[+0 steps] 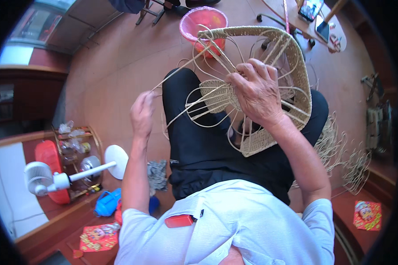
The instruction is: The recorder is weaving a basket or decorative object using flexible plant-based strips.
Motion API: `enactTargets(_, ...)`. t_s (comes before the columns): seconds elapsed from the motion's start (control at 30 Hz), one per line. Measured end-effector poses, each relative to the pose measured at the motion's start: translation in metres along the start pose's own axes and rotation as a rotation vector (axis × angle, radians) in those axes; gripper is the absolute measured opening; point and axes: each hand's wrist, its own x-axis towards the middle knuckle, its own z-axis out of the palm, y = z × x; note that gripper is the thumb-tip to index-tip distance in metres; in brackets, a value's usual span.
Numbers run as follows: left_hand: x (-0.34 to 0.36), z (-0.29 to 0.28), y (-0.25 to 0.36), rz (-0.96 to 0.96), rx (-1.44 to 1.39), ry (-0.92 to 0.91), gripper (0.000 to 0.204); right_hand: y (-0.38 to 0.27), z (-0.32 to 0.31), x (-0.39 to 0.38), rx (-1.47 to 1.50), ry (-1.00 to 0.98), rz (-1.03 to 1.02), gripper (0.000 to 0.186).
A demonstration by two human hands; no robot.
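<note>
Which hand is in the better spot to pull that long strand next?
Probably the left hand: it seems to pinch the long strand, out to the side of the woven basket. The right hand looks busy gripping the basket.

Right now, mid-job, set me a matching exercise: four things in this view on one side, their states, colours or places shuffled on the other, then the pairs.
Things:
1. Left hand
2. Right hand
3. Fan
4. Bin

Descriptions:
A. Pink inside, near the top of the picture
B. Closed on the woven basket
C. White, at the person's left
D. Apart from the basket's rim, pinching a strand

Pairs: 1-D, 2-B, 3-C, 4-A
</note>
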Motion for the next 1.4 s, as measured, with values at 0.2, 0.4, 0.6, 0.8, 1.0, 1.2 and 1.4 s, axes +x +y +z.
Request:
enactTargets(0.2,-0.112,-0.249,-0.160,-0.691,0.175,0.664,0.013,0.000,0.001,-0.003,0.019,0.035,0.031,0.017)
enactTargets(0.4,-0.223,-0.367,-0.174,-1.096,0.178,1.337,0.034,0.002,-0.001,-0.005,0.048,-0.012,0.033,0.020)
enactTargets(0.6,-0.121,-0.210,-0.109,-0.339,0.824,0.453,0.031,0.000,0.001,-0.002,0.029,0.026,-0.004,0.020)
enactTargets(0.8,-0.032,0.022,0.033,0.362,0.679,0.114,0.032,-0.003,-0.004,0.003,0.017,-0.013,0.001,0.023)
enactTargets(1.0,0.013,0.096,0.070,0.575,0.591,0.007,0.021,-0.004,-0.005,0.003,-0.026,-0.023,-0.005,0.024)
enactTargets(1.2,0.012,0.019,0.063,0.310,0.872,0.478,0.019,-0.002,-0.004,0.000,0.008,-0.021,0.014,0.021)
enactTargets(1.4,-0.063,0.056,0.075,0.376,0.677,-0.053,0.020,-0.001,-0.005,0.003,0.015,-0.027,-0.005,0.017)
